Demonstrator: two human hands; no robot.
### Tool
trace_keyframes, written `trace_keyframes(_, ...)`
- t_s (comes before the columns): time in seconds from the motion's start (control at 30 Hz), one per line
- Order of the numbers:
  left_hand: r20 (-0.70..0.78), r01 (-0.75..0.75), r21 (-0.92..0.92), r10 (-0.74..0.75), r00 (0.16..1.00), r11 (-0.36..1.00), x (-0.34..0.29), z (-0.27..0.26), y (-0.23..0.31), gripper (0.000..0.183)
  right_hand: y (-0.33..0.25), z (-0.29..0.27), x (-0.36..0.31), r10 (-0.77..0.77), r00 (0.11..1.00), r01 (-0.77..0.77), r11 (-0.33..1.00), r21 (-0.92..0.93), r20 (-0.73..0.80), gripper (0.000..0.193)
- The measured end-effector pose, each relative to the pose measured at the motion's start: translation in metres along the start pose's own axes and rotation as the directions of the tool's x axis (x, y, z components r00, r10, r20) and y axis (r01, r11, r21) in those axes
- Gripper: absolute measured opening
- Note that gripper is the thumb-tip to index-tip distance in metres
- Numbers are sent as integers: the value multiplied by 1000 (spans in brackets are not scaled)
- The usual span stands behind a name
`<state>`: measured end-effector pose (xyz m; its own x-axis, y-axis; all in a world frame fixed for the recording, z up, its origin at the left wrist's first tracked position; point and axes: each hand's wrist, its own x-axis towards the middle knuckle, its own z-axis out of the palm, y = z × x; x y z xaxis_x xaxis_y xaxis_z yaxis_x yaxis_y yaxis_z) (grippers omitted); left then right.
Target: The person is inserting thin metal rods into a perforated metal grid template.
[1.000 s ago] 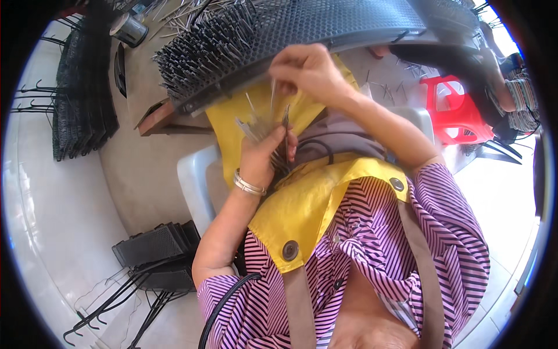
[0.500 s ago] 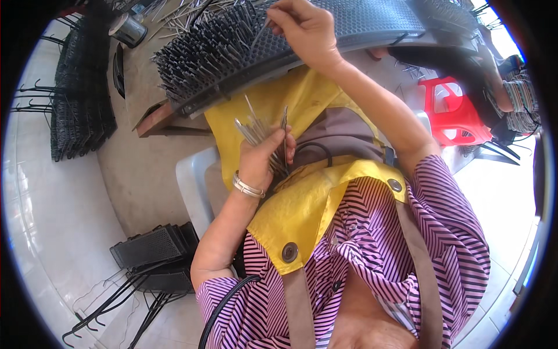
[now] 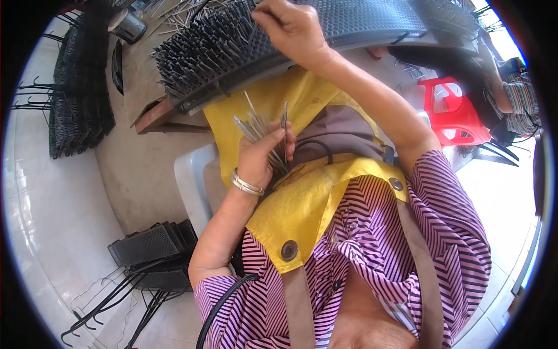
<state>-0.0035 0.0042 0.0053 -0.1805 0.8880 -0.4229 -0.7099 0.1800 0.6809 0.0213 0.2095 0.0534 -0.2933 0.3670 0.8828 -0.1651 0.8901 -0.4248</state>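
My left hand (image 3: 261, 152) is closed around a bundle of thin grey metal rods (image 3: 251, 125) above my lap. One darker rod (image 3: 284, 119) stands apart between its thumb and fingers. Over a long black perforated panel (image 3: 354, 26), my right hand (image 3: 295, 32) is closed in a pinch. Whatever its fingertips hold, if anything, is too small to make out. Many similar dark rods (image 3: 203, 55) stand upright in the panel's holes on the left, close to the right fingertips. The holes to the right of my hand show no rods.
Loose rods (image 3: 177, 14) and a metal can (image 3: 127, 27) are on the table behind. Stacked black perforated panels with hooked rods (image 3: 84, 93) stand at left, more panels (image 3: 148, 250) at lower left. A red plastic stool (image 3: 456, 113) and another person's arm (image 3: 501, 96) are at right.
My right hand has shifted slightly left and toward the upright rods, still pinched. My left hand keeps its bundle in nearly the same place.
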Motion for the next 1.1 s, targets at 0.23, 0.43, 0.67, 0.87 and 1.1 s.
trace_keyframes(0.23,-68,-12,-53,8,998,999,1,-5,-2,22,-6,11,-5,33,941,62,962,-266,338,8)
trace_keyframes(0.43,-139,-29,-83,18,990,996,3,1,0,20,1,18,3,153,865,50,921,-385,478,7)
trace_keyframes(0.67,-170,-28,-125,6,985,992,3,-2,0,19,-10,9,11,296,755,-79,927,-366,586,10)
trace_keyframes(0.87,-177,3,-164,-32,984,987,5,-9,-2,18,-18,0,-12,286,751,-22,912,-410,595,20)
trace_keyframes(1.1,-160,2,-221,-38,986,975,9,-20,-7,20,-64,-40,-60,400,544,-469,874,-128,738,24)
